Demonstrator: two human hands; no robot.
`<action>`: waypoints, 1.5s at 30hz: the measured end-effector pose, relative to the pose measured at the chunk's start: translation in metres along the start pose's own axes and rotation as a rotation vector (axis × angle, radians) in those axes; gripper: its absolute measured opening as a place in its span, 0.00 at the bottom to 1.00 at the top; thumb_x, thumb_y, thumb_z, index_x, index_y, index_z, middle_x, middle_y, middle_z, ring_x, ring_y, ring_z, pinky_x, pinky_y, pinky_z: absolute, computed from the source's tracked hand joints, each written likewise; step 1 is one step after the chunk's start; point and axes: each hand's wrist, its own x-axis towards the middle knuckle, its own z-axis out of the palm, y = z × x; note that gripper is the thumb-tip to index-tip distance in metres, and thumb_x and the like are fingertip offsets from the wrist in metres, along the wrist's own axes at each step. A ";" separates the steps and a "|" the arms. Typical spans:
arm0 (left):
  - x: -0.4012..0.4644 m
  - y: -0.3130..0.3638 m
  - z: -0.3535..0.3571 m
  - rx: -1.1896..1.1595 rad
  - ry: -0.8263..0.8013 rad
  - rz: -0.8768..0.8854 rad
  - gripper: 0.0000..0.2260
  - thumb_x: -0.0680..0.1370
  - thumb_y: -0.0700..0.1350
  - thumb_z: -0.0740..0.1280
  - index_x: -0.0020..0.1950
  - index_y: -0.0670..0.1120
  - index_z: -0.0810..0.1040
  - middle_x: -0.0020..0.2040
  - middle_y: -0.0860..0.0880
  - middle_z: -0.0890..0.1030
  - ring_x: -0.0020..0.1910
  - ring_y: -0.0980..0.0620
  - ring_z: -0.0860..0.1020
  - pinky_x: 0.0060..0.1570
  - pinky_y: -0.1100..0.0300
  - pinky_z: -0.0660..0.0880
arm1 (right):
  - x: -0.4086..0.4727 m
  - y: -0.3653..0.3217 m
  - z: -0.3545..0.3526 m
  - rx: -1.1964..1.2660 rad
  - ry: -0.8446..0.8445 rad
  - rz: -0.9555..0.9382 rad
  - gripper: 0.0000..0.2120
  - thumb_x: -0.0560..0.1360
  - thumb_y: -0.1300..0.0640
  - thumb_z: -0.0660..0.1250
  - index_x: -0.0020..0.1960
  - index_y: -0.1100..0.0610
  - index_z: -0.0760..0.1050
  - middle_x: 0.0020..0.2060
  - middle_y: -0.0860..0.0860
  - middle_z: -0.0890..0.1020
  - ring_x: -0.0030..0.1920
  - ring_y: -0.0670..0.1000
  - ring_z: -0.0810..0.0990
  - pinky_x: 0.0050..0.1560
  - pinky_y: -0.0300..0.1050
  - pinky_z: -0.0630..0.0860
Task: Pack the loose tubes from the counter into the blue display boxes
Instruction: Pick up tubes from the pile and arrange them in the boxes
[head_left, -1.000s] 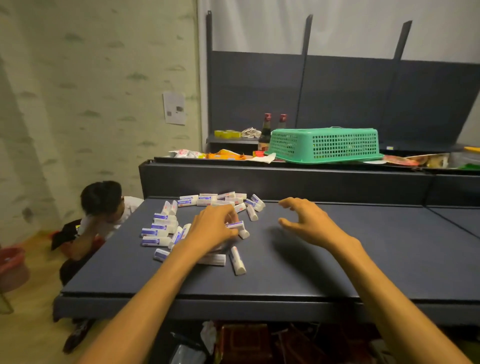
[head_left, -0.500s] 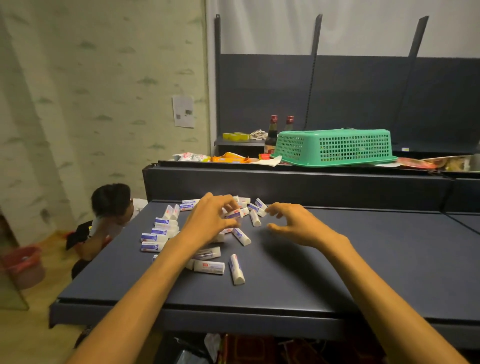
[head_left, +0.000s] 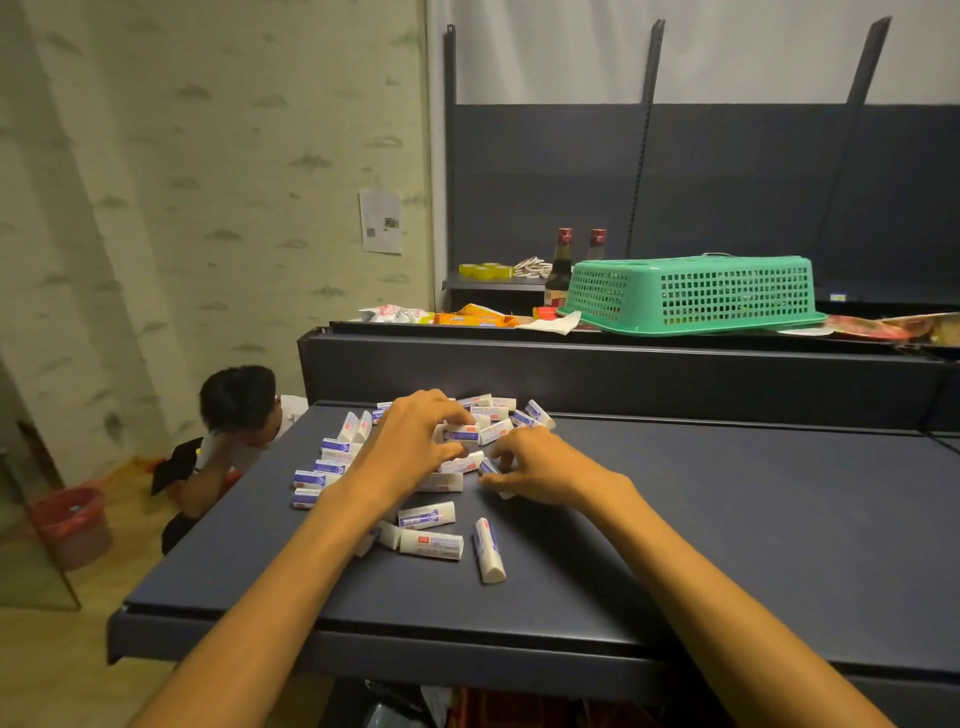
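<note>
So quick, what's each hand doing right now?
Left hand: fingers curled round a tube in the pile.
Right hand: fingers pinching another tube on the counter.

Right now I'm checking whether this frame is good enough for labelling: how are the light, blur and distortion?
Head view: dim, warm indoor light with no harsh glare; the hands cast soft shadows on the dark counter. The tubes are sharp enough to tell apart, but their print is unreadable. Wide-angle bending shows in the leaning shelf uprights. The green basket is clear.
</note>
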 end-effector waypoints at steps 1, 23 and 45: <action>-0.001 -0.001 -0.001 -0.003 0.006 0.006 0.12 0.71 0.45 0.76 0.54 0.48 0.83 0.51 0.50 0.80 0.50 0.55 0.77 0.53 0.57 0.76 | 0.001 0.000 0.001 -0.002 -0.005 0.003 0.14 0.76 0.48 0.68 0.44 0.59 0.79 0.39 0.54 0.82 0.40 0.54 0.79 0.45 0.56 0.79; -0.007 0.008 0.013 -0.128 0.007 0.094 0.13 0.70 0.47 0.77 0.52 0.47 0.83 0.49 0.51 0.82 0.46 0.56 0.77 0.50 0.63 0.74 | -0.074 0.042 -0.029 0.507 0.445 0.119 0.11 0.68 0.63 0.77 0.46 0.54 0.78 0.44 0.50 0.83 0.40 0.48 0.84 0.43 0.38 0.80; 0.012 0.347 0.149 -0.084 -0.031 0.462 0.12 0.70 0.51 0.76 0.51 0.52 0.81 0.48 0.52 0.82 0.47 0.47 0.80 0.41 0.51 0.78 | -0.402 0.231 -0.124 -0.001 0.708 0.227 0.14 0.69 0.64 0.76 0.52 0.54 0.81 0.44 0.45 0.81 0.46 0.48 0.81 0.50 0.33 0.75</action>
